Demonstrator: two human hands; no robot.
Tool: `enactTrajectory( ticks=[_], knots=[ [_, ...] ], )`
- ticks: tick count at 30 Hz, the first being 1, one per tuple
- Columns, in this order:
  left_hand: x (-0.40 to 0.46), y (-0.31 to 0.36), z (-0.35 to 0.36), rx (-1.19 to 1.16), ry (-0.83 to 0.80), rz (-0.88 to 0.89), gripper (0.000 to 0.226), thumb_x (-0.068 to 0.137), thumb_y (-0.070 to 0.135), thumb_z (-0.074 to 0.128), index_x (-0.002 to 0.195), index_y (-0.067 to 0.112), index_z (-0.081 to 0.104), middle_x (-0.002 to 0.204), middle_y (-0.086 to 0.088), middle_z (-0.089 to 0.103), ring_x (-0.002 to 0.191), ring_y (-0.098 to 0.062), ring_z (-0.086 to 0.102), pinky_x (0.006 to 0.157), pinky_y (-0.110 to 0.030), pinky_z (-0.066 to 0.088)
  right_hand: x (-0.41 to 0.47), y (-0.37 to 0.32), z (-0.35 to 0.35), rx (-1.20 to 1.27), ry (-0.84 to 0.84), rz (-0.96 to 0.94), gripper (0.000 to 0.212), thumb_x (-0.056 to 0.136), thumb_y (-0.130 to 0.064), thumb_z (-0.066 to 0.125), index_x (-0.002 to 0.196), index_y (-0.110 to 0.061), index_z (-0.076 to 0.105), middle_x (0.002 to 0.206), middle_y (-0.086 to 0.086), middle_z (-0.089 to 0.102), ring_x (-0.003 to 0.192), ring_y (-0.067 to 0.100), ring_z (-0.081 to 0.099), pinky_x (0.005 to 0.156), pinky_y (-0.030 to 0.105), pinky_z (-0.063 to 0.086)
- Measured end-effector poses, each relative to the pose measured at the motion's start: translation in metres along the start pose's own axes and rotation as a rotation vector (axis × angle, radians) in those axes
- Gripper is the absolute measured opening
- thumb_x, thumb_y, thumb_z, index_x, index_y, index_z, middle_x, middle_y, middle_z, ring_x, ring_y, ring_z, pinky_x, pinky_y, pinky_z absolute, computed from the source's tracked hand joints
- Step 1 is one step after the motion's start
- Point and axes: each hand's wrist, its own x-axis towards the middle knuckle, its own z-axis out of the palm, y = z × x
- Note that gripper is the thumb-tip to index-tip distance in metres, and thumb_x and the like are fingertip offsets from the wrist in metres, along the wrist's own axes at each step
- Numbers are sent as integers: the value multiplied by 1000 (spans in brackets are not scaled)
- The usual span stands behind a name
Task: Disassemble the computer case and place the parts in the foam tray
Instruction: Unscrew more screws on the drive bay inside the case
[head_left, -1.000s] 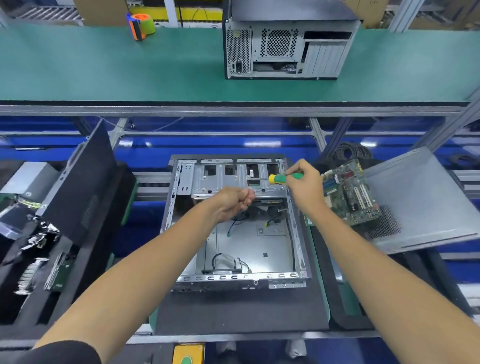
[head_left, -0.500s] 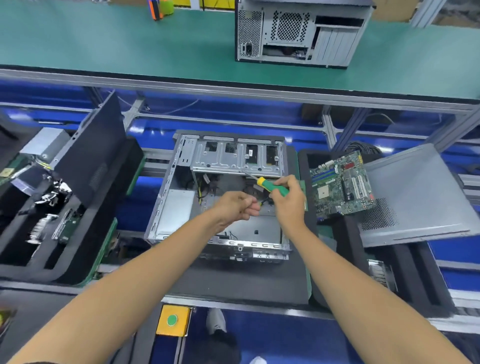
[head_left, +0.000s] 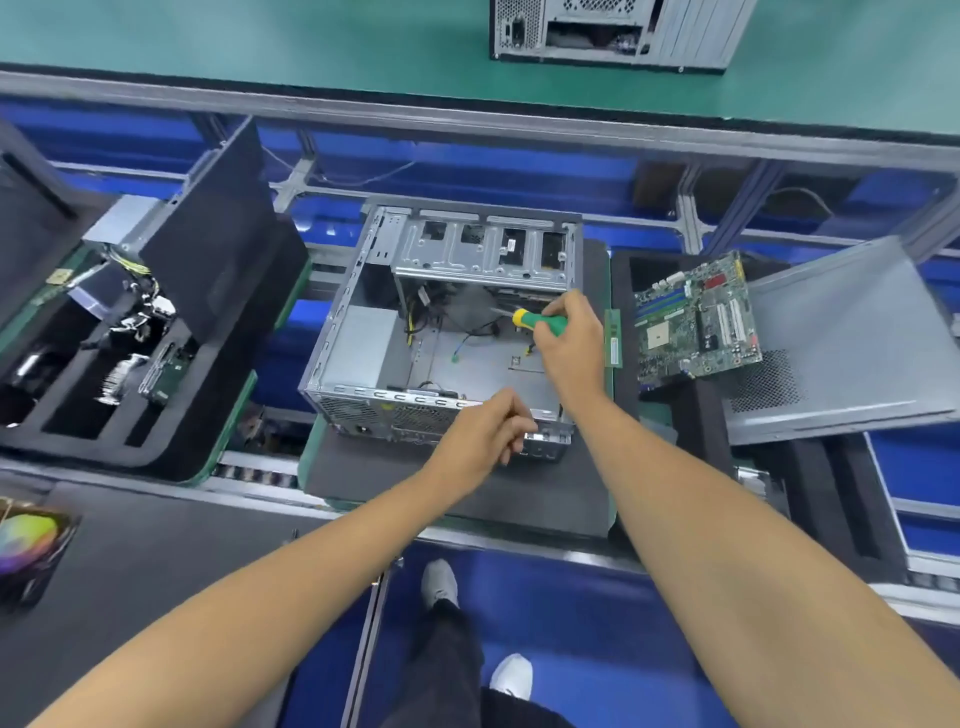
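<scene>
The open silver computer case (head_left: 363, 343) lies on its side on a dark foam mat (head_left: 457, 488), loose cables inside. My right hand (head_left: 569, 345) grips a green and yellow screwdriver (head_left: 540, 319) inside the case near its right wall, tip pointing left toward the drive cage. My left hand (head_left: 485, 434) hovers with curled fingers at the case's near rim; whether it pinches something small I cannot tell. The removed motherboard (head_left: 696, 322) lies on the foam tray (head_left: 701, 415) to the right, partly on a grey side panel (head_left: 852, 343).
A black foam tray (head_left: 171, 447) at left holds a power supply, cables and a heatsink; its lid (head_left: 213, 234) stands up. Another computer case (head_left: 623, 31) sits on the green bench behind. A memory stick (head_left: 613, 338) lies beside the case. My feet show below.
The view tilted down and the case shifted up in frame. My left hand drew back from the case interior to its near rim. My right hand stayed inside with the screwdriver.
</scene>
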Motion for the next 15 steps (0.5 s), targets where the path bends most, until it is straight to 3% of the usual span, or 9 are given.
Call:
enactTrajectory(
  ticks=[2,4,7,11,15],
  knots=[
    [-12,-18,9,39,-49,-47,27,97,7,60,80,27,55,66,3,59,58,-15,50,59,-29,43,0,1,1,-3,-23,-4,12,82,-5,62,87,-11,53,89,-1,55,77,0,48,64,11,36],
    [-21,-40,14,121,-104,-88,19,98,13,60,83,26,58,69,14,62,63,-7,52,63,-24,43,1,1,1,-3,-28,-1,12,82,-6,62,87,-11,52,90,0,55,77,8,48,65,19,38],
    [-21,-67,17,454,-230,-21,4,102,20,55,98,22,56,86,27,63,78,2,53,70,-23,39,1,1,2,-18,-27,0,13,82,-6,63,87,-12,52,92,0,56,81,16,52,68,34,45],
    [-4,-85,28,761,-333,37,11,100,12,53,101,22,56,119,-5,63,112,-24,58,87,-33,42,0,1,2,-28,-29,-6,14,83,-5,65,87,-11,53,92,1,57,83,21,55,69,45,52],
    [6,-98,37,1061,-364,209,22,105,13,45,126,8,51,129,-13,57,115,-31,51,87,-40,42,1,1,4,-47,-33,-1,14,83,-6,65,87,-12,52,92,0,57,82,20,55,69,46,52]
  ],
)
